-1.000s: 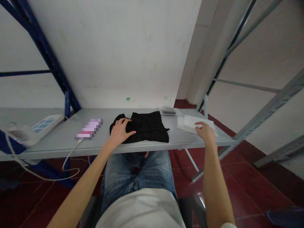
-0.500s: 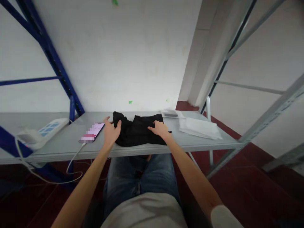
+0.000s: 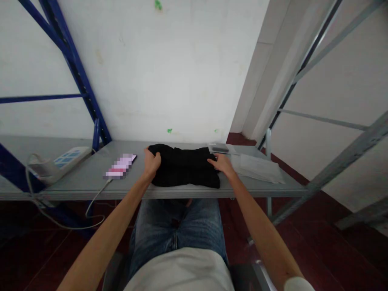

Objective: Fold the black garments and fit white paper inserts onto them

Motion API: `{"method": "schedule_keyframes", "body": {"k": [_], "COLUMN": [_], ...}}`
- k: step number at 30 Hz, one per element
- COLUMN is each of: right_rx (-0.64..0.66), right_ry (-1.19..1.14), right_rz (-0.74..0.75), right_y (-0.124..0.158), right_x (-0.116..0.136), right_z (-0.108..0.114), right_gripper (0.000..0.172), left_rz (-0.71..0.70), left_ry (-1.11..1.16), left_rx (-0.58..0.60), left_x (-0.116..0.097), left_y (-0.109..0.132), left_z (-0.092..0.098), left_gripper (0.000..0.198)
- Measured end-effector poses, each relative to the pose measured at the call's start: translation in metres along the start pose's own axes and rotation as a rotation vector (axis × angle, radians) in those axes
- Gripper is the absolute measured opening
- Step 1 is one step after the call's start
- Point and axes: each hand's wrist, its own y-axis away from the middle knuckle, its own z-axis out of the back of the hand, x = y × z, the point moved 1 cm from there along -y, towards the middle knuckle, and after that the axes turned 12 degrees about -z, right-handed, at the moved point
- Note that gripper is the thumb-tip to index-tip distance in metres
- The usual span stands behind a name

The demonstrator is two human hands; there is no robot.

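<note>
A black cloth item [image 3: 186,167], which looks like a folded garment, lies flat on the grey shelf-table in front of me. At its left end, my left hand [image 3: 152,162] grips the edge between thumb and fingers. My right hand [image 3: 222,163] pinches the right end, with some fingers hidden behind or under the fabric. The exact kind of garment cannot be made out.
To the left lies a phone [image 3: 121,166] on a white charging cable [image 3: 96,198], with a power strip [image 3: 71,159] farther left. White plastic bags [image 3: 260,167] and a small clear packet [image 3: 220,148] rest at the right. Blue rack posts [image 3: 81,81] rise at the left.
My right hand has moved right to the cloth's right end, and my left hand has closed on the left end. The cloth lies straighter, its upper left part smoothed out.
</note>
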Motion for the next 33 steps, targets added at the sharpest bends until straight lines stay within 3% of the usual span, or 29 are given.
{"method": "schedule_keyframes", "body": {"k": [2,5,8,11,14,20,25,28,30,33], "right_rx": [0.011,-0.039,-0.076,-0.106,-0.115,-0.023,0.133,0.287,0.323,0.305], "right_ry": [0.002,-0.038,-0.078,-0.127,-0.225,-0.580,-0.485,-0.376,-0.363,-0.371], "right_rz": [0.012,0.046,0.079,0.090,0.113,0.309,0.422,0.505,0.520,0.500], "right_y": [0.003,0.006,0.004,0.000,-0.004,0.003,0.050,0.078,0.087,0.085], "right_x": [-0.008,-0.015,-0.016,-0.010,-0.001,-0.006,-0.038,-0.057,-0.065,-0.066], "right_z": [-0.008,-0.017,-0.017,-0.015,-0.010,0.017,0.034,0.031,0.029,0.029], "right_gripper": [0.041,0.041,0.031,0.025,0.017,0.021,0.028,0.039,0.040,0.042], "left_rz": [0.048,-0.192,-0.451,-0.544,-0.604,-0.690,-0.742,-0.726,-0.699,-0.654], "left_ry": [-0.038,-0.171,-0.303,-0.411,-0.454,-0.173,-0.052,-0.092,-0.110,-0.100], "left_rx": [-0.025,-0.063,0.166,0.463,0.578,0.625,0.692,0.797,0.842,0.784], "left_x": [-0.003,-0.009,-0.013,-0.012,-0.011,-0.024,-0.035,-0.028,-0.022,-0.017], "left_y": [0.007,0.012,0.006,-0.009,-0.025,-0.026,0.007,0.026,0.032,0.026], "left_z": [0.002,0.011,0.015,0.015,0.019,0.060,0.098,0.105,0.105,0.102], "left_gripper": [0.067,0.070,0.056,0.043,0.030,0.028,0.020,0.016,0.017,0.022]}}
